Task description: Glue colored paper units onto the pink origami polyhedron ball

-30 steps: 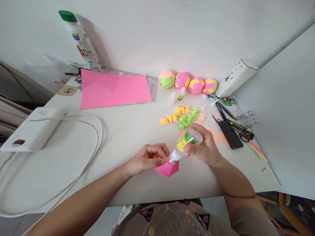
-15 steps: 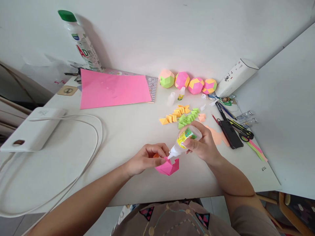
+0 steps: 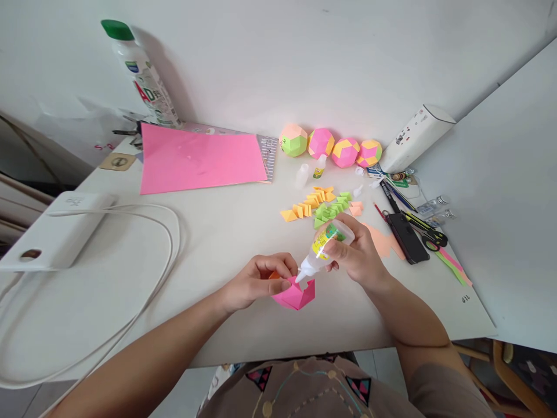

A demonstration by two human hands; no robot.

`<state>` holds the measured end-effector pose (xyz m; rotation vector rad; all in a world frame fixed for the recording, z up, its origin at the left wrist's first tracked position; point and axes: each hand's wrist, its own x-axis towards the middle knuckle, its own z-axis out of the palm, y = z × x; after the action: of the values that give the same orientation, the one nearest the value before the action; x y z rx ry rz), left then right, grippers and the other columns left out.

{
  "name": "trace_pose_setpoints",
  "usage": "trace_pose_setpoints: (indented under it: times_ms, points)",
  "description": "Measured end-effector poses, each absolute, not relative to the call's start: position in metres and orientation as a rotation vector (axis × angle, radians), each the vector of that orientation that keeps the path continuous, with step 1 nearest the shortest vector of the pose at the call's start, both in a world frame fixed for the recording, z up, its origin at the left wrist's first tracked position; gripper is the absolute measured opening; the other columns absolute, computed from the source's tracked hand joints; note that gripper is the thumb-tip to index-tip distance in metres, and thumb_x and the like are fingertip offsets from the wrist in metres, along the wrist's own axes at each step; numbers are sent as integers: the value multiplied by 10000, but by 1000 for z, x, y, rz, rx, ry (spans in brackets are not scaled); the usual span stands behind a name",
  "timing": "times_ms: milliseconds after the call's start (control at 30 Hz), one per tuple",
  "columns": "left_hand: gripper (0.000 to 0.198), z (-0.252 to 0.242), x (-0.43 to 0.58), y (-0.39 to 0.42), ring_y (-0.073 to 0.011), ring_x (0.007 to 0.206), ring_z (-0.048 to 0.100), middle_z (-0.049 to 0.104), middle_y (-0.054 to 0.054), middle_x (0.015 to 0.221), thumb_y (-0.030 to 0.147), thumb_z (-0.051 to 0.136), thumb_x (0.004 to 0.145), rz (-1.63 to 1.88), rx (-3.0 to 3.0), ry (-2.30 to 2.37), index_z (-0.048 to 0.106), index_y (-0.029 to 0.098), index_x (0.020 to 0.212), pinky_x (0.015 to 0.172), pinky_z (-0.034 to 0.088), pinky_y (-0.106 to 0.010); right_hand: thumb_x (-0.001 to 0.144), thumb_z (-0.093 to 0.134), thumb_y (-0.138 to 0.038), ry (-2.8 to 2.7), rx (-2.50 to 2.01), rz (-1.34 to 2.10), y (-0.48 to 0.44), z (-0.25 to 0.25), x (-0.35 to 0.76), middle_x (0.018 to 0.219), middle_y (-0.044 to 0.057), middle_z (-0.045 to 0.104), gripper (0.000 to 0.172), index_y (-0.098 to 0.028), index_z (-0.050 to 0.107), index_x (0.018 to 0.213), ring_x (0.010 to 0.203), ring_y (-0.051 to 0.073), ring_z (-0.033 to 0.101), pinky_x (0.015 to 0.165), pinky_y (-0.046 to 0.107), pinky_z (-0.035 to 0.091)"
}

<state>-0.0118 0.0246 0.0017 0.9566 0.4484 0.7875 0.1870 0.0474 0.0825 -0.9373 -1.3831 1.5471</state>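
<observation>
My left hand (image 3: 263,280) pinches a pink and orange folded paper shape (image 3: 296,297), a partly built ball, above the near part of the table. In my right hand (image 3: 354,252) is a clear glue bottle (image 3: 324,247) with a yellow and green label, tilted nozzle down. Its white tip meets the upper edge of the pink paper, close to my left fingers. Beyond the bottle lie small folded orange paper pieces (image 3: 308,203) and green paper pieces (image 3: 333,209). Several finished paper balls (image 3: 321,143) stand in a row by the wall.
A pink sheet (image 3: 202,159) lies at the back left, near a white bottle (image 3: 150,87) with a green cap. A white power strip (image 3: 87,232) and its looped cable are on the left. A black phone (image 3: 407,237), scissors (image 3: 430,235) and pens lie at the right.
Almost nothing differs. The glue bottle's tip stays at the paper's edge, and the whole view has shifted very slightly.
</observation>
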Motion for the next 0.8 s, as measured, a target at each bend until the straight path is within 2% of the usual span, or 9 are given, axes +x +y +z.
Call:
trace_pose_setpoints:
  times_ms: [800]
  points:
    - [66,0,-12,25,-133,716,528,573,-32,794,210,709,739,810,983,448,717,160,696,633,396,-260,683,776,-366,-1398,-933,1560,48,82,187,604,-56,504,329,-167,515,687,458,73,537,361,178,436]
